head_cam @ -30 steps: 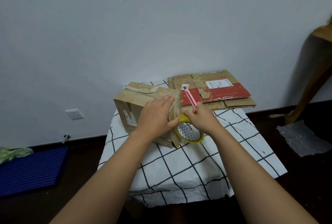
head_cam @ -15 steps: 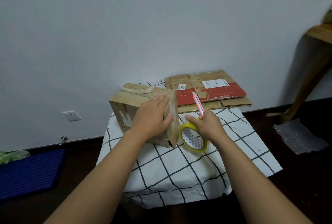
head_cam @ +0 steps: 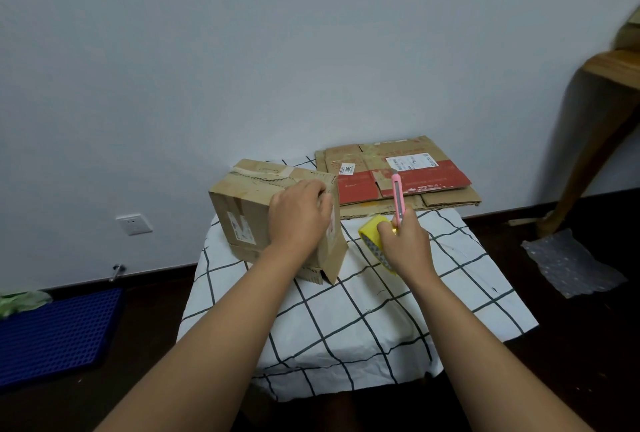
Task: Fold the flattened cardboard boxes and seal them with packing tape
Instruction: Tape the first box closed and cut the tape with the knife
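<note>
The folded cardboard box (head_cam: 273,213) stands on the left part of the cloth-covered table (head_cam: 398,310), with old tape and a worn label on its faces; judged from its creased, reused board, it is light and fairly stiff along the panels but soft at the flaps, so it is likely to slide or tip under a sideways pull unless it is pinned from above; the best hold looks to be flat on the top panel near the edge being sealed, not on the loose lower flaps, which hang ragged at the near corner; the left hand (head_cam: 299,215) lies over the box's near top edge, palm down, fingers slightly bent and draped over the top rather than pinching anything; the right hand (head_cam: 403,241) is curled closed round two things at once: the yellow tape roll (head_cam: 372,232), held just beside the box's right face, and a pink utility knife (head_cam: 398,197) that sticks up out of the fist toward the wall; whether a strip of tape runs from roll to box cannot be told, being clear and thin; the tape will be sticky and limp and apt to fold on itself, while the knife is rigid and sharp; behind, a stack of flattened cardboard boxes (head_cam: 398,175) lies against the wall, not yet folded
</note>
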{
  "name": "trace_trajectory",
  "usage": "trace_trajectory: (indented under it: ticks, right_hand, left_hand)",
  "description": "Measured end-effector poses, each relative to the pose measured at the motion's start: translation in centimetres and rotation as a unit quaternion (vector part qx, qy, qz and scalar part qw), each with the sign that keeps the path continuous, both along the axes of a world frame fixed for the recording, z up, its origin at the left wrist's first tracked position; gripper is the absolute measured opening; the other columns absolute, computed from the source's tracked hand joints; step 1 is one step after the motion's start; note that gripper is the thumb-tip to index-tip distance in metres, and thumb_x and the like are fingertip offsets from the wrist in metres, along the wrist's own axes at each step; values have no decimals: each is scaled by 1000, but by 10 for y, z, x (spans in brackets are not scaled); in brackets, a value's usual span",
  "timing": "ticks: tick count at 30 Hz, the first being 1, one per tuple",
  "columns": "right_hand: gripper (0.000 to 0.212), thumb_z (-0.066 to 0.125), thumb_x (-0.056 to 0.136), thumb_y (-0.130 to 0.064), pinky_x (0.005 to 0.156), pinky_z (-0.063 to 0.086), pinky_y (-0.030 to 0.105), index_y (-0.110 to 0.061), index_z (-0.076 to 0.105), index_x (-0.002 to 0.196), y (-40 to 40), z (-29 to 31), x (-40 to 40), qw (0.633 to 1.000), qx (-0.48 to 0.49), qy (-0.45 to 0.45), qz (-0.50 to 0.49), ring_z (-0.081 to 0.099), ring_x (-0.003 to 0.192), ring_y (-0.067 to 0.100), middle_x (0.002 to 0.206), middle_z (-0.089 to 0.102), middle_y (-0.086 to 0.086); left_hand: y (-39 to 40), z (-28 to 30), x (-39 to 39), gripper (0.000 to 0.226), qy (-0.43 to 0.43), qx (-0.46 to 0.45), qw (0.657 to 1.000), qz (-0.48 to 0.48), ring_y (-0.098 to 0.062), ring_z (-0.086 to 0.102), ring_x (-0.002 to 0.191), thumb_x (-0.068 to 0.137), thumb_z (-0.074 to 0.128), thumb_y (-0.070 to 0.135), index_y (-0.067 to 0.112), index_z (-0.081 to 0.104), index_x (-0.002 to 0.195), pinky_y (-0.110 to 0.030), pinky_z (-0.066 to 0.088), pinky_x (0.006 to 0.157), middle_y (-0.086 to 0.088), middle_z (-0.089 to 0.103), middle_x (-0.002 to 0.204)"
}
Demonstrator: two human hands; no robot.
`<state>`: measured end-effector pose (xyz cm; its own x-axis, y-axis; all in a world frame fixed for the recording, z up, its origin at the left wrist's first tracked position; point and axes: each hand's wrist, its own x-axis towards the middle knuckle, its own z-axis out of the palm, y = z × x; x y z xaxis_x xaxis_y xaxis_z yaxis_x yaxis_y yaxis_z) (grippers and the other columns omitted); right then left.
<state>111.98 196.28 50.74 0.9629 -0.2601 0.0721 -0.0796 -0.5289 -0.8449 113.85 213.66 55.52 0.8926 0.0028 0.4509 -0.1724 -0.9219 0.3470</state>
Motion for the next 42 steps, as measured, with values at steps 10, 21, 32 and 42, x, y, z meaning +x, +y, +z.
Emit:
trace_trajectory:
  ticks: [10,21,32,42]
  right_hand:
    - [16,50,94,-19,53,35,34,-10,37,91,9,-4,-5,1000,-16,-1,27,46,62,20,73,49,3]
    - [19,54,95,-24,57,39,35,-10,40,94,12,-5,-8,1000,-20,-3,21,47,64,19,74,49,1]
    - [21,54,95,-26,57,38,35,-11,40,92,9,1,-7,1000,-9,-17,7,51,71,23,76,50,-1]
    - [20,56,95,-25,54,37,32,-11,42,96,19,0,-12,999,26,-31,12,50,67,16,78,50,-2]
  left_hand:
    - [6,2,-6,35,10,77,996,-49,-19,56,112,100,42,30,25,57,131,-35,37,94,5,64,120]
    - [-11,0,-1,21,-19,-57,998,31,-13,49,78,95,49,25,23,56,76,-33,34,86,10,55,79]
    - [19,0,-6,13,-166,45,976,-136,-19,66,96,90,63,20,15,75,91,-32,38,95,1,74,95]
    - [51,-23,-37,21,-98,-67,993,-24,-15,53,117,93,56,38,23,70,100,-41,20,106,9,66,115]
